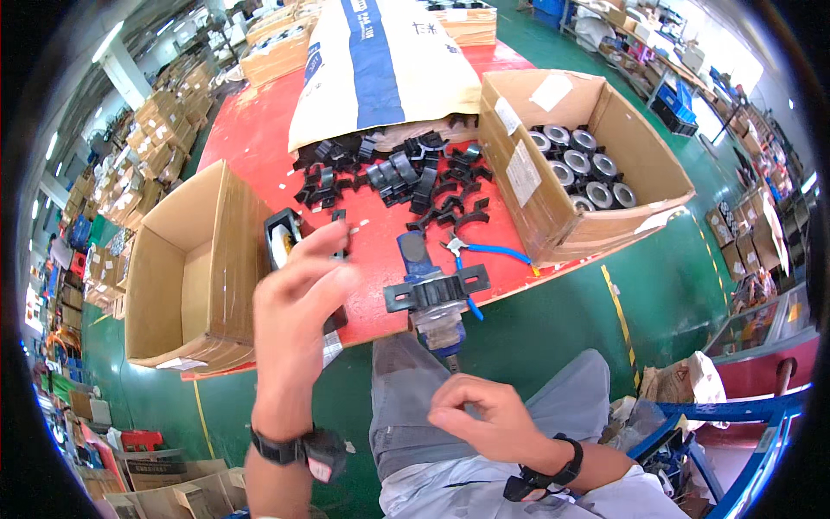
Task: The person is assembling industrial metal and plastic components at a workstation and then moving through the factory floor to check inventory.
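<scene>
A black plastic bracket with slotted ends lies across the jaws of a small blue bench vise at the table's front edge. My left hand is raised left of the vise, fingers bent but apart, with nothing visible in it. Behind its fingers, a black tape dispenser is partly hidden. Over my lap, below the vise, my right hand is curled closed, with nothing seen in it. Blue-handled pliers lie just right of the vise, touching neither hand.
Loose black clamp pieces are heaped mid-table, in front of a white and blue sack. An open carton holding grey-and-black round parts stands at the right. Another open carton sits at the left on the red table.
</scene>
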{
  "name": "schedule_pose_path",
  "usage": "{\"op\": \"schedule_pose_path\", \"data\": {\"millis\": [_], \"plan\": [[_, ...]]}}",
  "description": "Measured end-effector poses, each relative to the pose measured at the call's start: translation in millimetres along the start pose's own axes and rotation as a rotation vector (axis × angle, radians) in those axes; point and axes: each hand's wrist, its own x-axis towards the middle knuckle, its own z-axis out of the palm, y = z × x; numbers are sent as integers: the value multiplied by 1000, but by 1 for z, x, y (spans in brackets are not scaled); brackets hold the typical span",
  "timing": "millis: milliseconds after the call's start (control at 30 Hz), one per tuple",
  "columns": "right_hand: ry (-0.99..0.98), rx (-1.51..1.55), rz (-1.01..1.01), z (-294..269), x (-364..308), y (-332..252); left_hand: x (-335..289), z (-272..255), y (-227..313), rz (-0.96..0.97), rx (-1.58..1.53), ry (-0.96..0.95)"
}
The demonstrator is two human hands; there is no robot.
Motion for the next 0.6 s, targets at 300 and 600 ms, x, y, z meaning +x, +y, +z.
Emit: {"op": "schedule_pose_path", "data": {"millis": [300, 600], "plan": [[277, 329, -67, -9, -23, 10, 58, 36, -30, -322, -7, -323], [290, 331, 28, -10, -14, 25, 71, 36, -46, -570, 201, -486]]}}
